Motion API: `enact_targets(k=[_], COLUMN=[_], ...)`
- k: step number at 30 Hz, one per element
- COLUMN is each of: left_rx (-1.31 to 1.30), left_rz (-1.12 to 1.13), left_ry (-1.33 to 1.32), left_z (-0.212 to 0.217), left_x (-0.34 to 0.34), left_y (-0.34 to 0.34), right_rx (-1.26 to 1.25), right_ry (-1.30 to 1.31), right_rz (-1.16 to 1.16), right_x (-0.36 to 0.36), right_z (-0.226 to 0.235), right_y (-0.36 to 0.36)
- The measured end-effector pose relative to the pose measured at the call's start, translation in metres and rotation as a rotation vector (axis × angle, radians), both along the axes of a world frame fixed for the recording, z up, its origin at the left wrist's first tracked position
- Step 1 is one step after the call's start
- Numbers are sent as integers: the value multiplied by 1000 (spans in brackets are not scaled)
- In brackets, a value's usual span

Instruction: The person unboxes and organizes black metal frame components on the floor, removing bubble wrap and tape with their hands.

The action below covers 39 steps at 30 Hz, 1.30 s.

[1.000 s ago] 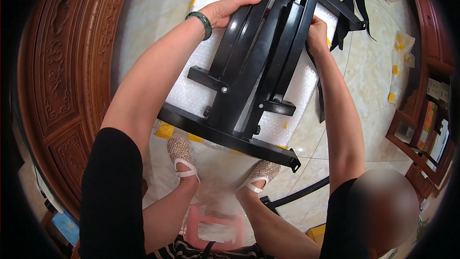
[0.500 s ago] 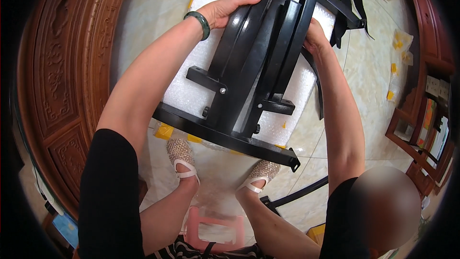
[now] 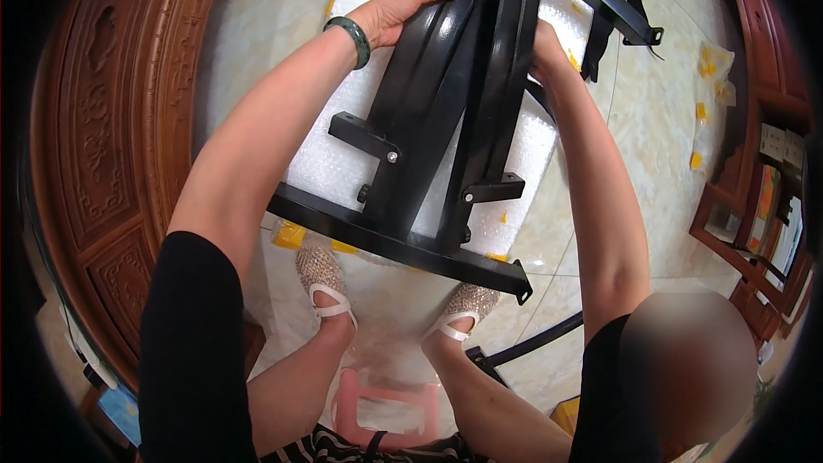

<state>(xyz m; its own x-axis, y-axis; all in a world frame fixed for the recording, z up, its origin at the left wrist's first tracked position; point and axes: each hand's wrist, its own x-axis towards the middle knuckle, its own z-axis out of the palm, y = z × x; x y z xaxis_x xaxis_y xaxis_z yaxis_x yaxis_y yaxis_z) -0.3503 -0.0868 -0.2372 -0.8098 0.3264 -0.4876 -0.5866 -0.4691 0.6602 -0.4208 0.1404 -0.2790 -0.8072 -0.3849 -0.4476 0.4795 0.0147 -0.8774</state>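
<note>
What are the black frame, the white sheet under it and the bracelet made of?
Frame: likely painted metal; glossy black with bright highlights, bolted joints.
Sheet: looks like plastic bubble wrap; shiny, dimpled surface.
Bracelet: polished dark green, perhaps stone or glass; can't tell which.

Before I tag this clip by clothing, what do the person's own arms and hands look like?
The left hand is bare, with a rounded, dark green bangle at its wrist. The right hand, partly hidden, is bare too, its wrist unadorned. Black sleeves leave both forearms uncovered.
</note>
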Motion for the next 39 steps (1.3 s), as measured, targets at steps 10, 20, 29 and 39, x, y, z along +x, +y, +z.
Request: enact_targets(k=[10, 20, 29, 39], left_rx=[-30, -171, -364, -463], left_rz=[-21, 7, 53, 61], left_ry=[-9, -1, 73, 97], left_z=[-5, -10, -3, -1], left_x=[-5, -5, -2, 0], left_y=[4, 10, 17, 21], right_rx=[302, 246, 623, 370], right_ry=[63, 205, 739, 453], right_rz=[528, 420, 186, -55], right_x=[-28, -21, -13, 31], right_z=[12, -7, 3, 18], right_y=[11, 11, 12, 14])
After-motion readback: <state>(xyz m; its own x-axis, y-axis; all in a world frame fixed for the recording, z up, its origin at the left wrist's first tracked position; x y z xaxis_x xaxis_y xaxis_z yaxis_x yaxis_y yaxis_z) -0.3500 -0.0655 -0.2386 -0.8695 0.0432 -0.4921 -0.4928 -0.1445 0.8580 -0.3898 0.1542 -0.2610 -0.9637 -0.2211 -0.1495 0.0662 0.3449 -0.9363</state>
